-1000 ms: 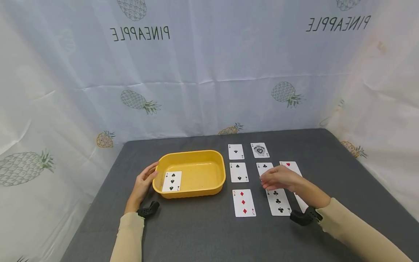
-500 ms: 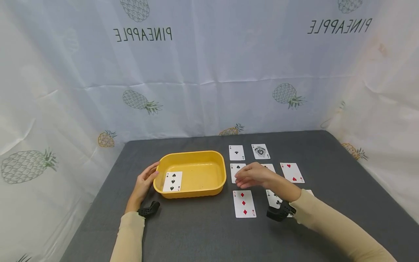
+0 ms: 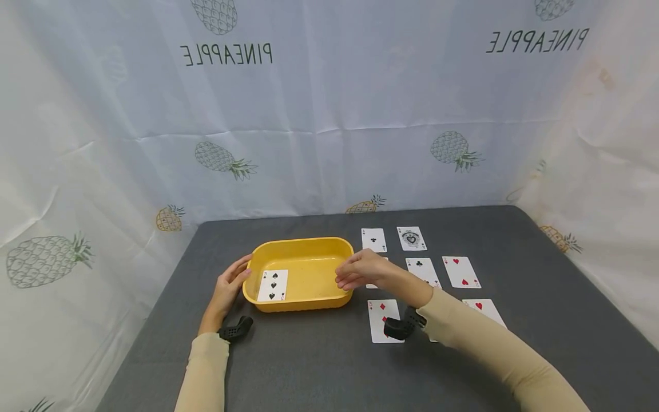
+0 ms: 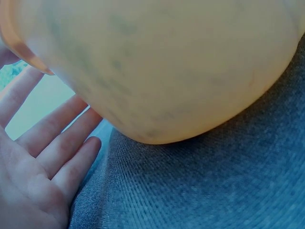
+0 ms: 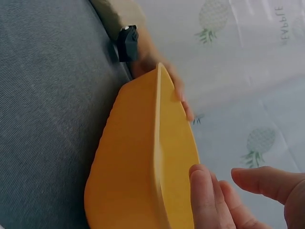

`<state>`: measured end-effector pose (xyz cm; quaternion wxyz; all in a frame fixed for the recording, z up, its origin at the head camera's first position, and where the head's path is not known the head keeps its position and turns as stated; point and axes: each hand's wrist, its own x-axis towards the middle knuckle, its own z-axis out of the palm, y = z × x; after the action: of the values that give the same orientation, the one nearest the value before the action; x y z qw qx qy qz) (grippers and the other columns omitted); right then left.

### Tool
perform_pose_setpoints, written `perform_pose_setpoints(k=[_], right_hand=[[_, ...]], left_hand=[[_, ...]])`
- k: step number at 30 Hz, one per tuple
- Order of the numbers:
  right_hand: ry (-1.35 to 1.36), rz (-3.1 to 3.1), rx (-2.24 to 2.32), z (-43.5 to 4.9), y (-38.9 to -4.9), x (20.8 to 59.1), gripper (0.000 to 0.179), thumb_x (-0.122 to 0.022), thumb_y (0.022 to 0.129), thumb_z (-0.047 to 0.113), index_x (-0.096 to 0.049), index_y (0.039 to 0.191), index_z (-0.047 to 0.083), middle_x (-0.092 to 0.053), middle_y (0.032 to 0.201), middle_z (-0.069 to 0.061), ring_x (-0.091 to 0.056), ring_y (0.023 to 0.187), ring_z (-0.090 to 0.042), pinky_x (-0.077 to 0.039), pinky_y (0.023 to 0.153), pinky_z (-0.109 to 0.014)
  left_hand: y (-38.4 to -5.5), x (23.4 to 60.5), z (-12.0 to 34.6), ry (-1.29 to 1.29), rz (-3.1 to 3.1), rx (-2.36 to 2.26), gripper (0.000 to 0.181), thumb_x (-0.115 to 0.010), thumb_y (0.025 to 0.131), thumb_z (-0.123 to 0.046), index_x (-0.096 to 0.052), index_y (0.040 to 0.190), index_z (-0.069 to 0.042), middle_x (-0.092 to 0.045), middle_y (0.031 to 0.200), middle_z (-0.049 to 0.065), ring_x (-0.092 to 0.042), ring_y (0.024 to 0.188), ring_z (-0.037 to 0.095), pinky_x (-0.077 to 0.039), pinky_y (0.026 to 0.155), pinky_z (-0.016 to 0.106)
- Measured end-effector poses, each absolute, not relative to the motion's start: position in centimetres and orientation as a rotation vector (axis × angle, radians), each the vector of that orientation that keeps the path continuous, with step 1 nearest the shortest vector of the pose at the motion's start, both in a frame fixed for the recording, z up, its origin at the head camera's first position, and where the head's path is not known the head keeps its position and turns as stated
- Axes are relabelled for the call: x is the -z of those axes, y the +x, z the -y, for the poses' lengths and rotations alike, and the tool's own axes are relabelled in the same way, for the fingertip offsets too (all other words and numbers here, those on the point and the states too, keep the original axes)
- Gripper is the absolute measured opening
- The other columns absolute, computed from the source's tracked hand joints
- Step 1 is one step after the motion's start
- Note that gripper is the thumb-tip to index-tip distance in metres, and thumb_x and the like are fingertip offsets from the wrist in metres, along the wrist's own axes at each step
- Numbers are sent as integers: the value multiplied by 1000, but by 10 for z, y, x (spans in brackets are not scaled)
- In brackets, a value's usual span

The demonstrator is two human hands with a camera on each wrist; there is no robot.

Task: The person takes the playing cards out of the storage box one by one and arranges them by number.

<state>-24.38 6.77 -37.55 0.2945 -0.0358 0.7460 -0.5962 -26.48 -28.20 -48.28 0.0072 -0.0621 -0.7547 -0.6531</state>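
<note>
A yellow plastic tray point(image 3: 314, 305) sits on the dark grey table, with a three of spades point(image 3: 273, 285) face up inside at its left. My left hand point(image 3: 228, 289) rests at the tray's left end, thumb at the rim; in the left wrist view its fingers point(image 4: 71, 143) lie straight and spread beside the wall. Over the tray's right end hovers my right hand point(image 3: 366, 269). Between its thumb and fingers the right wrist view shows a gap, with no card visible. Beneath that forearm lie a three of diamonds point(image 3: 378, 332) and a mostly hidden card.
Face-up cards lie right of the tray: ace of clubs point(image 3: 373, 240), ace of spades point(image 3: 411, 238), two of clubs point(image 3: 423, 272), two of hearts point(image 3: 461, 272) and a partly covered heart card point(image 3: 484, 311). A pineapple-print curtain point(image 3: 329, 166) hangs behind the table.
My right hand has moved left, from above the cards to the tray's right end. The left hand, the tray and the card in it have stayed put.
</note>
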Motion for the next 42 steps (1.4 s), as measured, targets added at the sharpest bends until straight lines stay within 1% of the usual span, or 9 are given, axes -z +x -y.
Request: perform_pose_setpoints(k=[7, 12, 18, 21, 25, 29, 33, 38, 42], right_hand=[[-45, -1936, 1589, -38, -252, 379, 36, -60, 92, 7, -58, 120, -16, -69, 74, -3, -69, 64, -10, -59, 73, -29], [5, -1926, 1591, -17, -258, 388, 33, -61, 91, 5, -61, 117, -15, -69, 75, -7, -68, 63, -12, -58, 78, -33], [92, -1980, 1568, 3, -265, 402, 23, -65, 88, 5, -68, 103, -12, -74, 87, -18, -72, 66, -17, -59, 66, -29], [141, -1993, 1555, 11, -269, 408, 18, -67, 87, 5, -70, 97, -9, -74, 91, -20, -74, 68, -19, -58, 61, -26], [185, -2008, 1551, 24, -272, 416, 16, -68, 86, 5, -71, 95, -8, -75, 92, -20, -74, 70, -21, -57, 58, -24], [244, -1964, 1618, 36, -273, 424, 19, -68, 85, 2, -69, 99, -10, -74, 92, -22, -72, 66, -20, -57, 57, -25], [329, -1860, 1745, 46, -271, 426, 23, -66, 84, -3, -63, 105, -12, -71, 99, -28, -72, 65, -22, -59, 62, -30], [385, -1762, 1850, 53, -267, 424, 26, -63, 82, -9, -62, 108, -14, -68, 107, -32, -73, 77, -28, -60, 75, -37], [445, -1717, 1886, 58, -265, 423, 41, -64, 81, -11, -54, 122, -12, -67, 109, -31, -73, 86, -34, -58, 82, -41]], left_hand=[[-265, 483, 281, -178, 2381, 2024, 54, -54, 99, -26, -40, 145, -2, -54, 112, -29, -56, 104, -14, -48, 86, 8], [-265, 483, 281, -165, 2385, 2017, 53, -54, 99, -26, -40, 145, -2, -54, 112, -29, -56, 104, -14, -48, 86, 8], [-265, 483, 280, -169, 2382, 2032, 53, -54, 99, -23, -40, 145, -1, -54, 113, -28, -56, 104, -13, -48, 86, 8], [-266, 483, 279, -175, 2373, 2038, 52, -54, 99, -23, -40, 144, -1, -55, 113, -28, -57, 104, -13, -48, 86, 8], [-265, 482, 279, -174, 2370, 2030, 52, -54, 99, -23, -41, 144, -1, -55, 113, -28, -57, 104, -13, -48, 86, 8], [-264, 482, 280, -200, 2355, 2040, 53, -54, 99, -22, -40, 144, 0, -56, 114, -28, -57, 105, -12, -49, 86, 8], [-264, 483, 280, -231, 2340, 2056, 53, -53, 99, -21, -38, 145, 1, -56, 115, -27, -57, 106, -11, -49, 87, 9], [-264, 483, 280, -237, 2323, 2060, 52, -54, 99, -21, -39, 144, 1, -56, 116, -26, -58, 106, -11, -49, 87, 9], [-263, 483, 279, -229, 2308, 2065, 51, -54, 99, -18, -41, 143, 2, -58, 114, -25, -58, 105, -10, -49, 86, 9]])
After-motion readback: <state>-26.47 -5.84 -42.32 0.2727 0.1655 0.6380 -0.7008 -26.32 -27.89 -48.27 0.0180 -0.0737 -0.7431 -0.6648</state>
